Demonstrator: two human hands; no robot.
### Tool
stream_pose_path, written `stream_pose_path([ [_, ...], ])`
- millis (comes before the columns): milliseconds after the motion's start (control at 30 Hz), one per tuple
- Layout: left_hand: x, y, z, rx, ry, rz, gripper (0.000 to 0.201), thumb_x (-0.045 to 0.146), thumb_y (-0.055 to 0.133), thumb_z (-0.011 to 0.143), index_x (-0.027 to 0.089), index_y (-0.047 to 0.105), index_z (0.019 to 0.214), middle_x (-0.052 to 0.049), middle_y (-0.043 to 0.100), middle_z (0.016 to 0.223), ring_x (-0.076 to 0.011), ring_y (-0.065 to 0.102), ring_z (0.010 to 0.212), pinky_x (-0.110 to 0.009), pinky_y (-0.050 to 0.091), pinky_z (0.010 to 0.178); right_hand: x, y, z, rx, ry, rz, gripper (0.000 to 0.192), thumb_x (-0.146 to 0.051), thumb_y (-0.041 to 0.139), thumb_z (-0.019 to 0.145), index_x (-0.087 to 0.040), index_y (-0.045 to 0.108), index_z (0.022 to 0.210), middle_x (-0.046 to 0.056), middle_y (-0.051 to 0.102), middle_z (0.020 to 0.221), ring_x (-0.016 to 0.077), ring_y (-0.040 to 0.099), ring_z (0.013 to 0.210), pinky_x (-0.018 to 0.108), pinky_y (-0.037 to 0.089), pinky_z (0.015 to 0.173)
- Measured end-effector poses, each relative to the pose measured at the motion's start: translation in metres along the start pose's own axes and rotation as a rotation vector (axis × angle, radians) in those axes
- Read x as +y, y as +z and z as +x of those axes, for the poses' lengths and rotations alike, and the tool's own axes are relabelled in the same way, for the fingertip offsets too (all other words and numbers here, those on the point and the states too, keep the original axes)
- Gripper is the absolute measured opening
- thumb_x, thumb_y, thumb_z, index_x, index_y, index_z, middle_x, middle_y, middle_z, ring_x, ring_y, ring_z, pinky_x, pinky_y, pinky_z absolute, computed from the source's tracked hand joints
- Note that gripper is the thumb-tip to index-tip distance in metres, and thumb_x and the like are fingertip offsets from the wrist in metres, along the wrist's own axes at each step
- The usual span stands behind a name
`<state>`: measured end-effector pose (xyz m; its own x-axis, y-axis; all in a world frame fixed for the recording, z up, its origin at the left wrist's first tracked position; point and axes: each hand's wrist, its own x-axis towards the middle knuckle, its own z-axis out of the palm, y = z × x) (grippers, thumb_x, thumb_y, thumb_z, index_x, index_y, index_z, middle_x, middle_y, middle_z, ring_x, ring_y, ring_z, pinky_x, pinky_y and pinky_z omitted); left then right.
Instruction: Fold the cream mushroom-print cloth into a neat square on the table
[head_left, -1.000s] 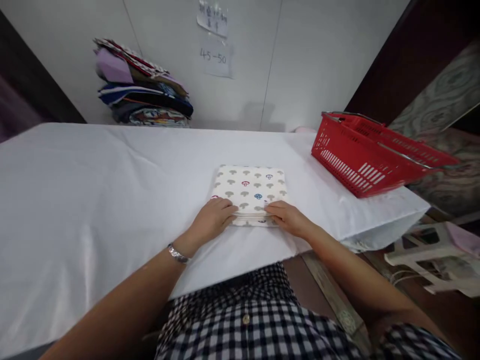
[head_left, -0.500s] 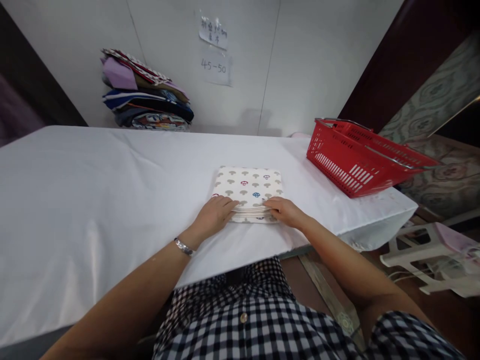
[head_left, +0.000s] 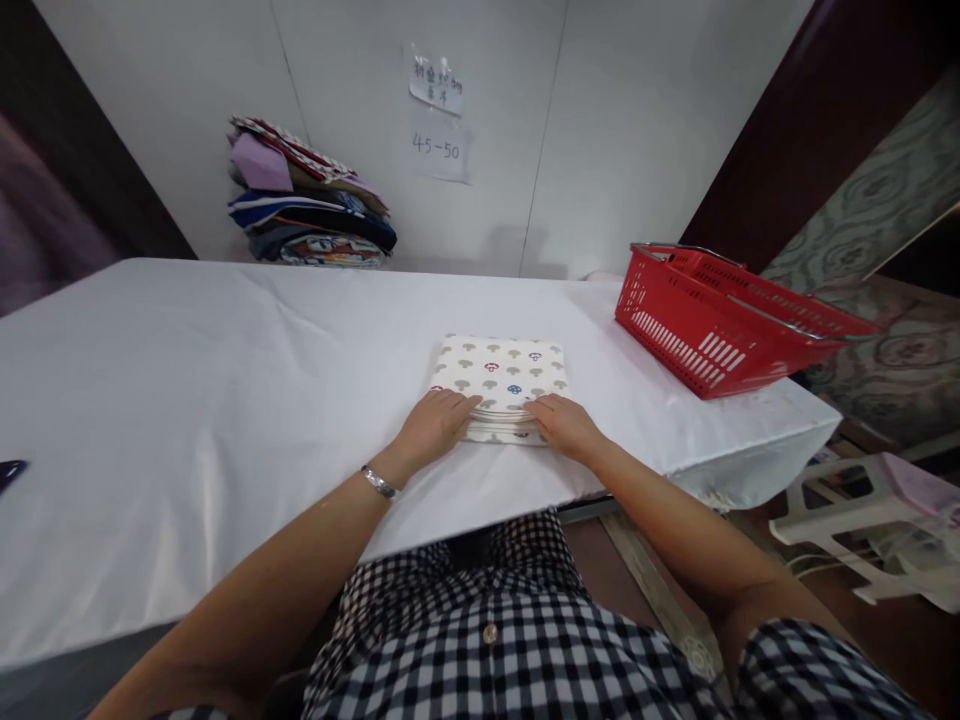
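A white cloth (head_left: 501, 372) with grey, red and blue mushroom prints lies folded into a thick rectangle near the table's front edge. Its layered folds show along the side nearest me. My left hand (head_left: 439, 428) grips the near left corner, fingers on top and the thumb by the folded edge. On the near right corner, my right hand (head_left: 564, 424) holds the same edge with its fingers bent over it. The undersides of both grips are hidden.
The table (head_left: 247, 420) wears a white cover. A red basket (head_left: 697, 325) stands at its right end, and several folded fabrics (head_left: 311, 205) are stacked at the back left. A dark object (head_left: 10, 473) shows at the left edge; a white stool (head_left: 862, 510) is at right.
My view has turned slightly left, bringing a dark object in at the left edge. Both hands keep hold of the cloth, the right one shifting slightly along its near edge.
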<state>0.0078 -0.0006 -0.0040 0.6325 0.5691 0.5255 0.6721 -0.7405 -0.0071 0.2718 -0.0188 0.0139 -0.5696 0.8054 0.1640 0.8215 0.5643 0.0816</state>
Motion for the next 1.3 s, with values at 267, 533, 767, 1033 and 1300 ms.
stream_pose_path([
  [267,0.000,-0.003,-0.002,0.034,-0.012,-0.010,0.028,0.018,0.041,0.089,0.018,0.054,0.114,-0.008,0.066,0.089,-0.0192,0.060,0.082,-0.037,0.046,0.077,0.001,-0.002,-0.008,0.090,0.004,0.083,0.028,-0.017,0.042,0.090,-0.019,0.060,0.111,0.008,0.063,0.100,0.0198,0.055,0.092,0.030,0.043,0.076],
  [533,0.001,-0.005,-0.004,0.003,0.021,-0.052,0.028,0.022,0.043,0.090,0.020,0.055,0.115,-0.007,0.065,0.094,-0.0199,0.059,0.088,-0.039,0.046,0.080,-0.003,0.001,-0.010,0.103,-0.085,0.086,0.026,-0.015,0.045,0.090,-0.016,0.060,0.111,0.011,0.063,0.101,0.0211,0.055,0.091,0.034,0.042,0.080],
  [767,0.002,-0.008,-0.002,-0.030,0.026,-0.054,0.028,0.031,0.046,0.091,0.019,0.057,0.114,-0.008,0.065,0.099,-0.0203,0.058,0.092,-0.038,0.046,0.082,0.001,-0.002,-0.010,0.090,-0.138,0.118,0.027,-0.020,0.049,0.088,-0.017,0.059,0.113,0.011,0.061,0.106,0.0215,0.055,0.095,0.034,0.043,0.081],
  [1033,0.001,-0.007,0.000,-0.018,0.035,-0.035,0.024,0.029,0.041,0.093,0.018,0.060,0.106,-0.007,0.065,0.094,-0.0190,0.059,0.086,-0.035,0.046,0.078,0.008,-0.007,-0.005,0.017,-0.109,0.171,0.024,-0.020,0.051,0.087,-0.021,0.061,0.108,0.006,0.063,0.106,0.0189,0.055,0.097,0.030,0.044,0.078],
  [1300,0.008,-0.002,0.005,-0.065,0.023,0.023,0.031,0.023,0.047,0.087,0.019,0.055,0.117,-0.008,0.063,0.099,-0.0225,0.055,0.092,-0.039,0.043,0.080,-0.002,-0.013,-0.001,-0.025,-0.089,0.074,0.022,-0.025,0.048,0.090,-0.018,0.061,0.107,0.008,0.063,0.103,0.0200,0.055,0.094,0.031,0.042,0.077],
])
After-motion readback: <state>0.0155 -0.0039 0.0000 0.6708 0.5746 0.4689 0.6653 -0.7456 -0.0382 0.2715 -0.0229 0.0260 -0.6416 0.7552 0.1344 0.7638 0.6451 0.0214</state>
